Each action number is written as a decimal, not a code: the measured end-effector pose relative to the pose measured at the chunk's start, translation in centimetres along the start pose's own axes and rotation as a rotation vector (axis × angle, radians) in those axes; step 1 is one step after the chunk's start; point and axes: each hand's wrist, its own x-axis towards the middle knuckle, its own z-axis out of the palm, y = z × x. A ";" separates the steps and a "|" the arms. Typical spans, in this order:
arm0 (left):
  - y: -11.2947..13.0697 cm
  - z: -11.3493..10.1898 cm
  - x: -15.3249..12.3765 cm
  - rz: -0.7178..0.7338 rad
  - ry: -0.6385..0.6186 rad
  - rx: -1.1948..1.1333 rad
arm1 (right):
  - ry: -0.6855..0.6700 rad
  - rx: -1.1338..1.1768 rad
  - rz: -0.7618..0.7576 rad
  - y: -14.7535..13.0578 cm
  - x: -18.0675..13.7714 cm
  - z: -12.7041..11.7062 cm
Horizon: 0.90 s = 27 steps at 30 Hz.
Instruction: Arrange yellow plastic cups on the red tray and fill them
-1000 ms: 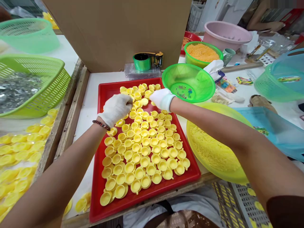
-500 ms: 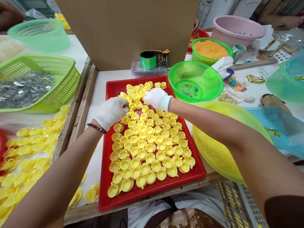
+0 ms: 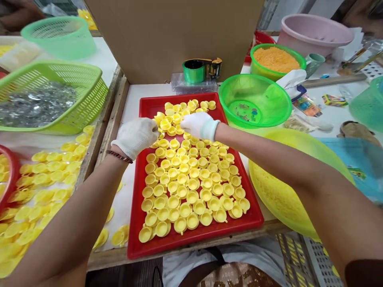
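Lying nearest, at the bottom edge, brown printed fabric (image 3: 242,277) is showing lettering (image 3: 231,274) that seems to include BODY, the rest blurring. Just beyond, a red tray (image 3: 197,237) is holding many small yellow cups (image 3: 192,220), standing open side up in close rows, with a looser heap (image 3: 176,118) towards its far end. To its right, a yellow basin (image 3: 302,153) is holding fine yellow pieces (image 3: 275,199); to its left, a red container (image 3: 15,169) is sitting partly out of view. The white-gloved left hand (image 3: 136,137) is curling its fingers at the heap's left edge; the white-gloved right hand (image 3: 199,125) is bending its fingers at the heap's right side. Whether either is gripping a cup, one cannot tell. Farther left, a lime-green basket (image 3: 86,105) is holding shiny clear pieces (image 3: 38,101). By the tray's far right corner, a green bowl (image 3: 269,95) is showing small pictures (image 3: 243,111) on its floor, and a colourful packet (image 3: 334,100) is bearing unreadable print. Farther back, a second green bowl (image 3: 302,63) is brimming with orange bits (image 3: 277,57) beside a pink basin (image 3: 317,42).
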 end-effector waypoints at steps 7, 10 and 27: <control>0.1 0.7 -0.2 -0.038 -0.091 0.093 | -0.113 -0.032 -0.014 -2.1 1.9 -0.7; -0.4 0.7 -1.2 -0.020 -0.103 0.118 | -0.111 0.029 -0.091 -1.8 1.3 -1.3; -1.7 0.6 0.5 -0.042 0.061 0.030 | 0.027 0.065 0.032 -2.8 4.6 -0.5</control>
